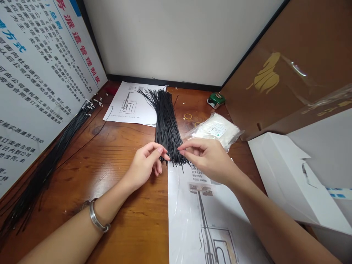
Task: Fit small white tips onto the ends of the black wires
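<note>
On the far left, a printed board (41,69) leans beside the wooden table (118,146), and a bundle of long wires (52,157) with white ends lies along it. Right of that, a far sheet (115,112) with a drawing lies partly under a pile of black wires (166,121) at the middle of the table. The left hand (145,163) is at the pile's near end, thumb and forefinger nearly together; whether they grip a wire, I cannot tell. The right hand (211,157) faces it, fingertips drawn close over the near right edge of the pile; its hold is also unclear. Beneath, a near sheet (187,227) shows another drawing. Farther right are a plastic bag (220,128), a green tape measure (216,100) and a white box (291,179).
</note>
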Demonstrator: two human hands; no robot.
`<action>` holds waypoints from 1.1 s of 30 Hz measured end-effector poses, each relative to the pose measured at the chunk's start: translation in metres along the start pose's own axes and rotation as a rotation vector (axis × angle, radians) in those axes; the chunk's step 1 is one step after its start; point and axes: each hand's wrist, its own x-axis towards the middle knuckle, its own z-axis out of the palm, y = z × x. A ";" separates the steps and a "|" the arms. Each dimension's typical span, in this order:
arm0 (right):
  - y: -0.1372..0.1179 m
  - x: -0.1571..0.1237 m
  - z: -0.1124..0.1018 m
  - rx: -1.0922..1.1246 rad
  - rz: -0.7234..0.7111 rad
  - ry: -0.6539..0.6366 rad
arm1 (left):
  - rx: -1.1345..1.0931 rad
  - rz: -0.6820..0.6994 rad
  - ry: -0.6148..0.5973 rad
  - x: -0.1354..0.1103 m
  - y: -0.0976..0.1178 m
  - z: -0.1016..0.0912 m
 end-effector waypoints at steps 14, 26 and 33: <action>-0.036 -0.025 0.002 0.070 -0.153 -0.587 | -0.025 0.020 0.042 -0.001 -0.001 -0.002; -0.043 -0.025 -0.010 0.096 -0.158 -0.632 | 0.002 0.009 -0.065 -0.006 -0.001 -0.004; -0.044 -0.028 -0.002 0.040 -0.242 -0.667 | -0.001 0.019 -0.059 -0.004 0.000 -0.004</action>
